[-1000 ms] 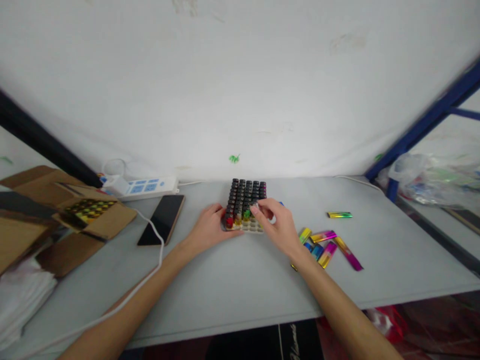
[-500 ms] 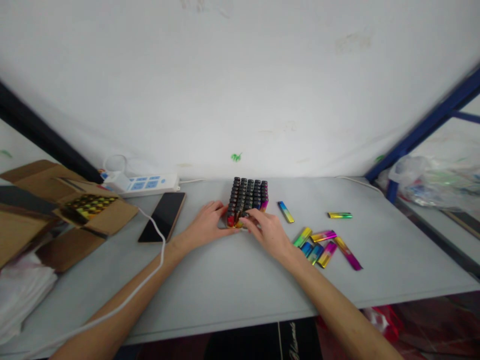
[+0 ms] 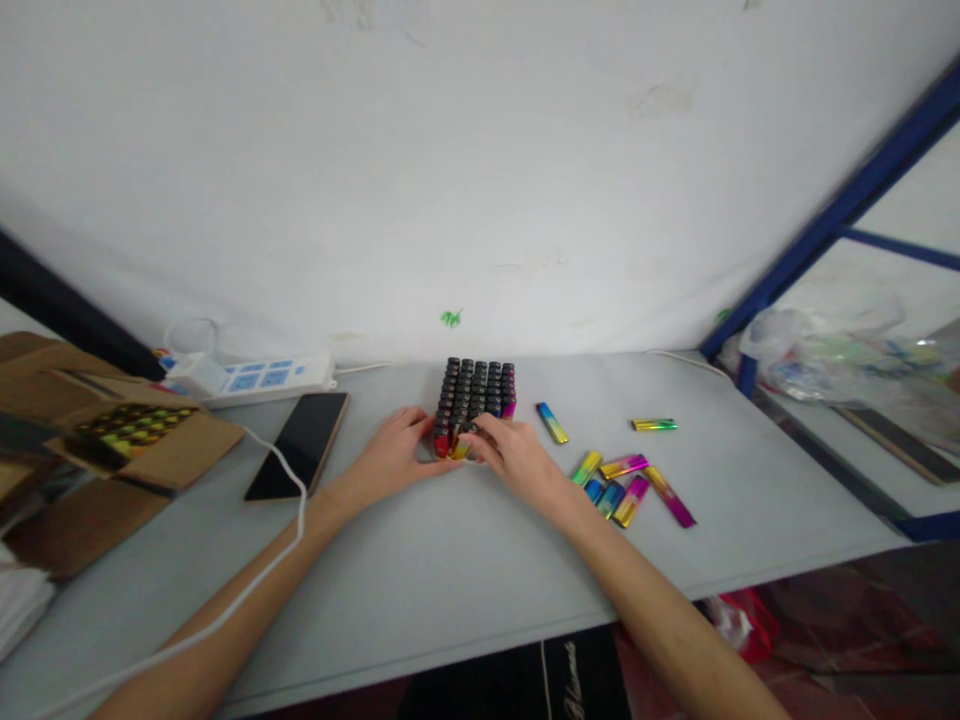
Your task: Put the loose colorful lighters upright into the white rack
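Both hands rest at the near edge of the block of upright lighters (image 3: pixel 475 392) mid-bench (image 3: pixel 450 570): the left hand (image 3: pixel 394 458) lies curled against its 7 o'clock corner, and the right hand (image 3: pixel 517 458) has its fingers (image 3: pixel 480 436) bent onto the front row. Whether either actually grips a lighter cannot be told. Loose lighters (image 3: pixel 622 482) lie at 3 o'clock of the right hand, a phone (image 3: pixel 300 442) at 9 o'clock of the left.

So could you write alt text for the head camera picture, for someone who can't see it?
Two bare hands, the left hand and right hand, rest against the near side of a tray of upright lighters on a grey table. Loose colourful lighters lie flat to the right; a dark phone, a white power strip and an open cardboard box sit to the left.
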A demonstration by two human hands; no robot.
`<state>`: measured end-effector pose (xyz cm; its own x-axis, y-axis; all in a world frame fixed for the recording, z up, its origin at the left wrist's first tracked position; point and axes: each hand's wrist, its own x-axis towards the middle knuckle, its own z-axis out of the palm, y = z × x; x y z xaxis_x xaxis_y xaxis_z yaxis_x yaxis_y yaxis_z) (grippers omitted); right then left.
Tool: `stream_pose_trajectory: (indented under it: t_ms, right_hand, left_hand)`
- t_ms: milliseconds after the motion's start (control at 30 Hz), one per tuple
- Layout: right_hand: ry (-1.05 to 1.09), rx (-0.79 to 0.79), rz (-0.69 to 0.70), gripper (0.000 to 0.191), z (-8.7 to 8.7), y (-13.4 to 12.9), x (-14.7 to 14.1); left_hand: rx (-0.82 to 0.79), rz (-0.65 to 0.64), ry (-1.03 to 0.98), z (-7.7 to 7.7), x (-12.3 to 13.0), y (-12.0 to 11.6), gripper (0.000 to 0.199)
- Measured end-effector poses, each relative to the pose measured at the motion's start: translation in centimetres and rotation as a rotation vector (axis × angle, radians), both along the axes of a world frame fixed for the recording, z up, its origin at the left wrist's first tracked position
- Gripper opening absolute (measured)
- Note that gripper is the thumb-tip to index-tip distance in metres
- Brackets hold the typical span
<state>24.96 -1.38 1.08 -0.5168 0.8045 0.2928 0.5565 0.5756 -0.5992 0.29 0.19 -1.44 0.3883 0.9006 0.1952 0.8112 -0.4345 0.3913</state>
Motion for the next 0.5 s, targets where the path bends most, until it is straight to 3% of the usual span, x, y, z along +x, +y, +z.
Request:
stream_pose_trajectory:
  t_ms: [133,333,500]
  right_hand:
    - [-0.102,0.004,0.024,0.016,0.7,-0.2,-0.6]
    - [-0.33,0.027,-0.07,0.035,1.7,-0.8,-2.1]
    - [-0.295,0.03,-0.047,0.03,1.4,-1.0,-1.5]
  left_hand:
    - [-0.007,-0.016,0.016,-0.1,-0.2,0.3,0.052]
    - [-0.007,-0.029,0.006,-0.4,-0.6,0.7,0.05]
    - [0.002,-0.012,-0.02,-0.4,-0.6,0.9,0.051]
